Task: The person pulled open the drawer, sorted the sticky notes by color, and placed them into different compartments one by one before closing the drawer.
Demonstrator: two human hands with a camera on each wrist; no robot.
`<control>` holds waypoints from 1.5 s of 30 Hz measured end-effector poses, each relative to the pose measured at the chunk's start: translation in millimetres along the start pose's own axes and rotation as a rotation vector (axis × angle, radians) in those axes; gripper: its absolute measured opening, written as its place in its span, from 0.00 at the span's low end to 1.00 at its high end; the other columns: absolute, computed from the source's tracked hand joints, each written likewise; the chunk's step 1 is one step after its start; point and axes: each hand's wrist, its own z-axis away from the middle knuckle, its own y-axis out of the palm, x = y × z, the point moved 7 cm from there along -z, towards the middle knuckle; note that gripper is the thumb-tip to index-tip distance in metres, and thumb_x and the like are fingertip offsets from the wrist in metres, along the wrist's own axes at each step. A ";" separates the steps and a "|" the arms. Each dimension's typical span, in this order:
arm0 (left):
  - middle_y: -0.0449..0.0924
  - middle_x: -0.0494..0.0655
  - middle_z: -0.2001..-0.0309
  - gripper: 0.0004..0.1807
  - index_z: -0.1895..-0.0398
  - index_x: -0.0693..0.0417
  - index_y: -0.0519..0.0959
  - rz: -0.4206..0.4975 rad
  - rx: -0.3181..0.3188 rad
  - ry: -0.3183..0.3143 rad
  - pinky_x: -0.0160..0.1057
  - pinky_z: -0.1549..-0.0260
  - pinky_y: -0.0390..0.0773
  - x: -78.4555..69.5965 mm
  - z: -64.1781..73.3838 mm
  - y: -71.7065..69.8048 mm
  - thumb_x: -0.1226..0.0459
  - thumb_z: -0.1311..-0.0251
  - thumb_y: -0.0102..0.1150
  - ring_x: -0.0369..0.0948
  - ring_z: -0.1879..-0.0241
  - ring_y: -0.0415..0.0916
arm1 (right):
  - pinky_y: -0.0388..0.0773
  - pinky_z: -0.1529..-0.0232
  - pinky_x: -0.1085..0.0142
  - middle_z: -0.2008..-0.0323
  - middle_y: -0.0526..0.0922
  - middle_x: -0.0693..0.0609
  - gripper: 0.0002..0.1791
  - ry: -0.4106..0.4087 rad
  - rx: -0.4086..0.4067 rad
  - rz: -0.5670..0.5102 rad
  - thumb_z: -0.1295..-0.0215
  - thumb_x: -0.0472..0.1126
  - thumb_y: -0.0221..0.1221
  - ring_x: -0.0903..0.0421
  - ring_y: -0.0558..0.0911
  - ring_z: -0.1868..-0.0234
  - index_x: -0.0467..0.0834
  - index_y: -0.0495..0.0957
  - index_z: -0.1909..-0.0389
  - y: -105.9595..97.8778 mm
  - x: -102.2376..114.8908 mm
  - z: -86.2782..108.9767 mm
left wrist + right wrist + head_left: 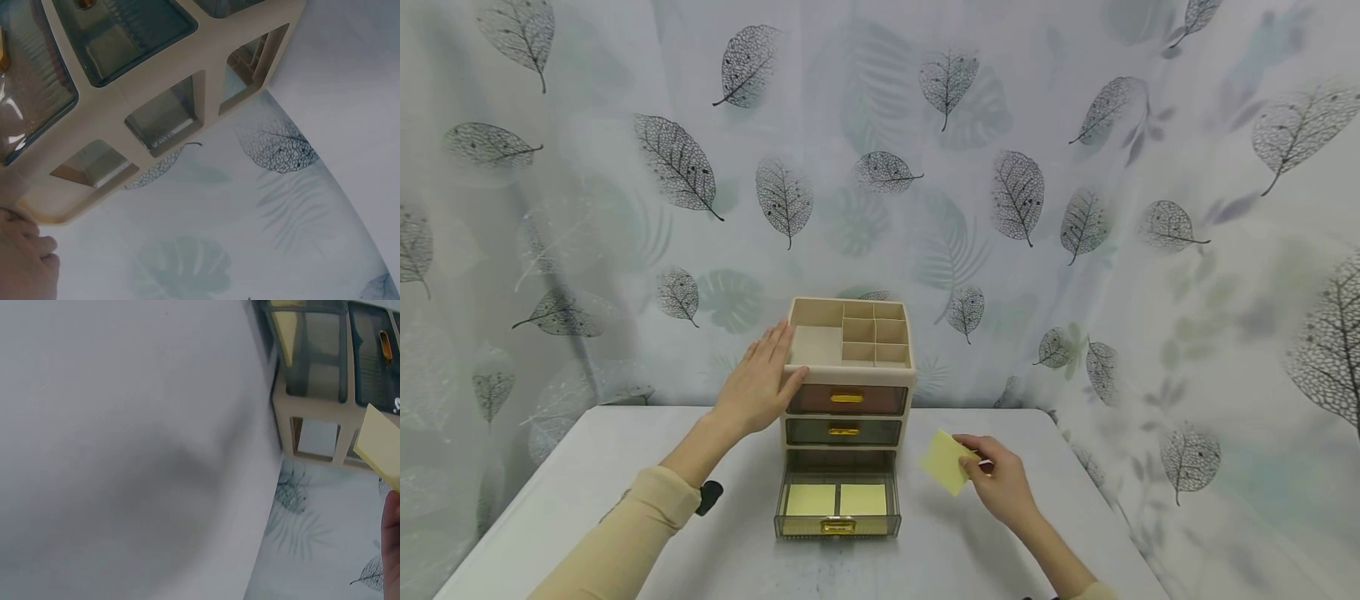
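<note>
A cream desktop drawer organizer (851, 375) stands at the middle of the table, its bottom drawer (786, 527) pulled out. Two yellow sticky note pads (811, 499) lie side by side inside that drawer. Along the organizer's upper left edge rests my left hand (756, 383), fingers extended and thumb at the front corner; part of it shows in the left wrist view. To the right of the drawer, my right hand (1000, 479) pinches another yellow sticky note pad (943, 463) between thumb and fingers, held tilted above the table. In the right wrist view, this pad (382, 445) appears beside the organizer.
Two closed drawers with gold handles, a reddish one (808, 399) and a greenish one (808, 431), sit above the pulled-out drawer. The organizer's top has an undivided tray (815, 343) and several small compartments (874, 332). Behind the white table (625, 467) hangs a leaf-patterned curtain (865, 233).
</note>
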 end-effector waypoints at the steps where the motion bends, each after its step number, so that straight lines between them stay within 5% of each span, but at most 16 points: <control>1: 0.40 0.59 0.16 0.43 0.17 0.66 0.44 -0.001 -0.001 0.001 0.60 0.21 0.45 0.1 0.0 0.2 0.47 0.19 0.43 0.58 0.18 0.41 | 0.85 0.68 0.67 0.57 0.88 0.48 0.18 -0.001 0.004 -0.010 0.38 0.23 0.68 0.49 0.86 0.62 0.40 0.86 0.48 2.0 2.3 -0.4; 24: 0.41 0.60 0.16 0.43 0.17 0.66 0.44 0.002 -0.003 -0.004 0.59 0.21 0.45 -0.4 0.5 -0.4 0.46 0.19 0.43 0.57 0.18 0.41 | 0.86 0.65 0.68 0.55 0.87 0.54 0.21 0.035 0.129 -0.090 0.38 0.23 0.67 0.53 0.86 0.59 0.44 0.86 0.47 49.3 37.2 -11.2; 45: 0.41 0.60 0.16 0.43 0.17 0.66 0.44 0.005 -0.003 -0.006 0.60 0.21 0.45 0.8 0.2 0.5 0.47 0.20 0.44 0.58 0.18 0.41 | 0.85 0.64 0.69 0.55 0.86 0.54 0.19 -0.018 0.273 -0.164 0.34 0.26 0.66 0.61 0.82 0.60 0.44 0.85 0.45 103.7 72.0 -21.8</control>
